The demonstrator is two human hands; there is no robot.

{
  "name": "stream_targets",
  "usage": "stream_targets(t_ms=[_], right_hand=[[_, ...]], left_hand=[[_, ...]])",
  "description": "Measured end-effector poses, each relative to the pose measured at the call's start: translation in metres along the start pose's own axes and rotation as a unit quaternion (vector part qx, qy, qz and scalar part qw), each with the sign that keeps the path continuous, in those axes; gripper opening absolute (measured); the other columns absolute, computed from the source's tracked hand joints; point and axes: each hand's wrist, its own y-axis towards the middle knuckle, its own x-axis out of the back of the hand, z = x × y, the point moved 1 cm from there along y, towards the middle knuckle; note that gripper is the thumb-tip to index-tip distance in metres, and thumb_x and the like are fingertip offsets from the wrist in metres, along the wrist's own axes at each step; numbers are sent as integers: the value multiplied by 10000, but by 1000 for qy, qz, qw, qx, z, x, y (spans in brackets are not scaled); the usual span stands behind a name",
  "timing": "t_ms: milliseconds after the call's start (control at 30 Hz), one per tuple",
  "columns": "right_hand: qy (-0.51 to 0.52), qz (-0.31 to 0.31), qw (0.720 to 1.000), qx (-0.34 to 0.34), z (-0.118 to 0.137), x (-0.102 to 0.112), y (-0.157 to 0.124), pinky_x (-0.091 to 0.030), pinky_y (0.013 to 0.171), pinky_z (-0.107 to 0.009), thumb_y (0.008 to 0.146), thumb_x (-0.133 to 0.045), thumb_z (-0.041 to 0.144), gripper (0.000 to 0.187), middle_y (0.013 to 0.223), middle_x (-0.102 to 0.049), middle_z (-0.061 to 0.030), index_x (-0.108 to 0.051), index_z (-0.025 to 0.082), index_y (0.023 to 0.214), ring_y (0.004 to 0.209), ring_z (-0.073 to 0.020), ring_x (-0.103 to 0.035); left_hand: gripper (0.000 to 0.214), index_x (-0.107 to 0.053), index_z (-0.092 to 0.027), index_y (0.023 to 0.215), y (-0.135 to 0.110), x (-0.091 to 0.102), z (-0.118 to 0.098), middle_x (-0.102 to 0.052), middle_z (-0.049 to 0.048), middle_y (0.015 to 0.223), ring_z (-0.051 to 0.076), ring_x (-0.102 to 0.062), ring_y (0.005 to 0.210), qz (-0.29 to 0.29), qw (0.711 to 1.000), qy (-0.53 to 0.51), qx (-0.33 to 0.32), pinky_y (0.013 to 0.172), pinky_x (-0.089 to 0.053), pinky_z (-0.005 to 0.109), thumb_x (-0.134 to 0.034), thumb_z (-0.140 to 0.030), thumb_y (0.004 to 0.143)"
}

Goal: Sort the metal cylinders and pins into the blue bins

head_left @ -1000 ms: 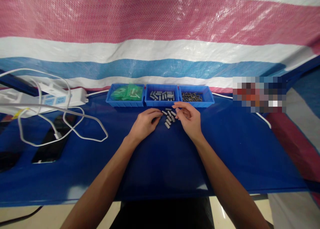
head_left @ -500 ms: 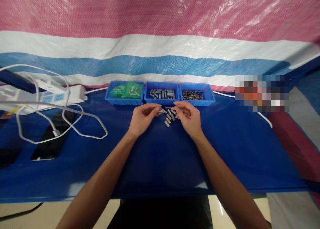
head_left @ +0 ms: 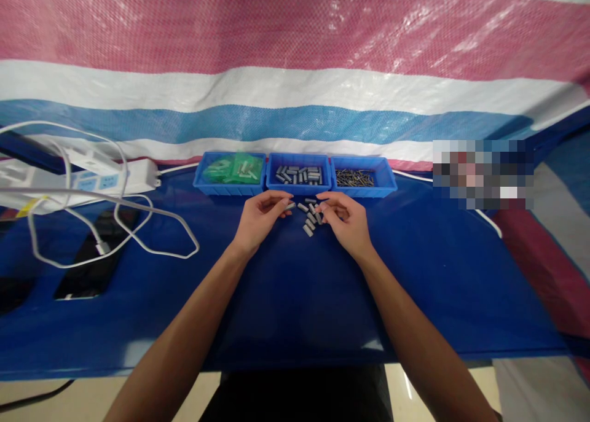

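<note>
While both forearms stretch out over the blue table (head_left: 295, 299), the left hand (head_left: 259, 218) sits just left of a small scatter of grey cylinders (head_left: 310, 216), thumb and forefinger closed on one grey cylinder piece (head_left: 290, 206) held just above the cloth. The right hand (head_left: 346, 220) is right beside the pile on its other side, fingers curled in narrow with the tips pinched together at the edge of the scatter; whether they actually grip a piece, I cannot tell. The loose cylinders lie on the table between the two hands, directly in front of the middle blue tray (head_left: 298, 177), which carries more of the same grey pieces. To its left, touching, a blue tray with green bags (head_left: 230, 171); to its right, a blue tray of thin dark pins (head_left: 362, 177). Far left, a white power strip (head_left: 115, 176), looping white cables (head_left: 138, 231) and a dark phone (head_left: 92, 262) lying flat. Behind it all hangs a striped pink, white and blue tarp (head_left: 295, 72).
</note>
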Motion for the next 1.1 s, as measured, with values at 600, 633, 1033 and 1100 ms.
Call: stream_targets(t_ms=[600, 633, 1033, 1100], right_hand=[[40, 81, 996, -5, 8, -9, -5, -590, 633, -304, 876, -797, 395, 272, 881, -780, -37, -785, 230, 1092, 714, -170, -732], [51, 83, 995, -5, 7, -10, -5, -590, 631, -303, 874, -800, 398, 268, 862, -776, -34, -790, 223, 1076, 704, -166, -727], [50, 16, 998, 22, 10, -14, 14, -645, 762, -349, 909, -765, 407, 308, 1102, -801, -61, -778, 273, 1186, 863, -200, -749], [53, 21, 998, 38, 14, -15, 16, -655, 826, -374, 912, -758, 386, 389, 1286, -762, -71, -737, 298, 1291, 977, -220, -748]], left_hand=[[404, -773, -165, 934, -6, -7, -2, -802, 73, 1007, 227, -773, 965, 47, 998, -42, 1, 1023, -615, 423, -987, -363, 653], [399, -774, -166, 932, -7, -8, -2, -802, 72, 1001, 224, -773, 959, 51, 998, -41, 3, 1020, -615, 418, -987, -358, 655], [150, -797, -183, 999, -9, -3, -4, -794, 73, 953, 194, -746, 816, 61, 952, 256, -156, 758, -609, 309, -706, -285, 935], [153, -803, -193, 1042, -12, -5, -5, -787, 81, 1046, 202, -744, 919, 116, 922, 295, -222, 846, -608, 330, -686, -235, 952]])
